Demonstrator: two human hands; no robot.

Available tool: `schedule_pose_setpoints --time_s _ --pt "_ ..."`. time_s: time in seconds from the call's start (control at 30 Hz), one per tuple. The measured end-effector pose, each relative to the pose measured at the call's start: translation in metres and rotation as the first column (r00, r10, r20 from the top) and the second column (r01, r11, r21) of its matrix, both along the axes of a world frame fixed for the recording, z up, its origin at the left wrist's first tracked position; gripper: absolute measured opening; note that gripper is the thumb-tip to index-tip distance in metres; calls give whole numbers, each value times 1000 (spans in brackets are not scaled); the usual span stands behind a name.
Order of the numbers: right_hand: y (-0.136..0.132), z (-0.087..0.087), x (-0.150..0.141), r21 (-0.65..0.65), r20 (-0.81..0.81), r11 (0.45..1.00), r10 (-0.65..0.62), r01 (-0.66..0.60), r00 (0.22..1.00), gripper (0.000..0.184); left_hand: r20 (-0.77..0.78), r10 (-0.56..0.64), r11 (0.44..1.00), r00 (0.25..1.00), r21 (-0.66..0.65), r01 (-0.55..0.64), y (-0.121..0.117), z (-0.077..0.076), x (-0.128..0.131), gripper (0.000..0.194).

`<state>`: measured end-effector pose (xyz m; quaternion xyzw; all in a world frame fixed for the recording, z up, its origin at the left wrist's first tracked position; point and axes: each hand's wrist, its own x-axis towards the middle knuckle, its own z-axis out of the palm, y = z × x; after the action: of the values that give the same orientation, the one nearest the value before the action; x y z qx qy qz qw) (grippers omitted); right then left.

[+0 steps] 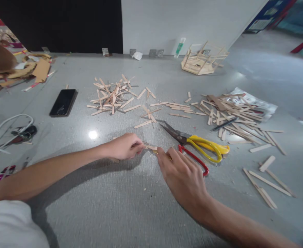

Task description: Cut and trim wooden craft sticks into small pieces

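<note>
My left hand (125, 146) is closed around a wooden craft stick (149, 147), whose end sticks out toward the right. My right hand (181, 170) is closed on a thin brass-coloured tool (155, 151); its tip meets the stick, and the fingers hide most of it, so its exact kind does not show. Just beyond the right hand lie scissors (183, 137) with one yellow and one red handle, blades apart. Partly under their yellow handle is a yellow-handled object (222, 148). Pieces of stick peek out beside my left wrist.
Loose stick pieces (112, 96) lie in a heap ahead, with a larger pile (234, 113) on the right. A stick-built frame (203, 62) and a glue tube (179, 47) stand by the back wall. A phone (63, 102) and a white cable (9, 119) are on the left.
</note>
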<state>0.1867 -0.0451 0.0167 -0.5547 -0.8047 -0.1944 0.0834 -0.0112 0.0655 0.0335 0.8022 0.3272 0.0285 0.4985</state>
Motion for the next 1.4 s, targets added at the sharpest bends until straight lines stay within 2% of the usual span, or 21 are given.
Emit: schedule_pose_setpoints --time_s 0.57,0.73,0.87,0.97,1.17,1.27,1.4 --pt "8 3 9 -96 -180 994 39 -57 983 21 -36 19 999 999 -31 -20 2 1 0 37" --pt "6 4 11 -182 -186 980 41 -76 982 24 -39 9 1000 999 -21 -9 1 -1 -1 39" --pt "4 4 13 -179 -167 978 78 -108 983 28 -53 23 999 998 -26 -25 0 -1 0 39" --pt "4 5 14 -150 -154 979 114 -137 982 29 -45 19 1000 999 -1 -19 -1 0 1 39" --pt "4 11 13 -294 -98 954 27 -55 995 34 5 -12 991 1000 130 11 -3 2 2 39" --pt "3 11 12 -248 -46 968 30 -40 998 35 20 -21 982 1000 186 17 -5 0 3 37" --pt "2 11 8 -90 31 990 115 -112 993 38 12 -25 976 1000 215 22 -5 -2 3 37"
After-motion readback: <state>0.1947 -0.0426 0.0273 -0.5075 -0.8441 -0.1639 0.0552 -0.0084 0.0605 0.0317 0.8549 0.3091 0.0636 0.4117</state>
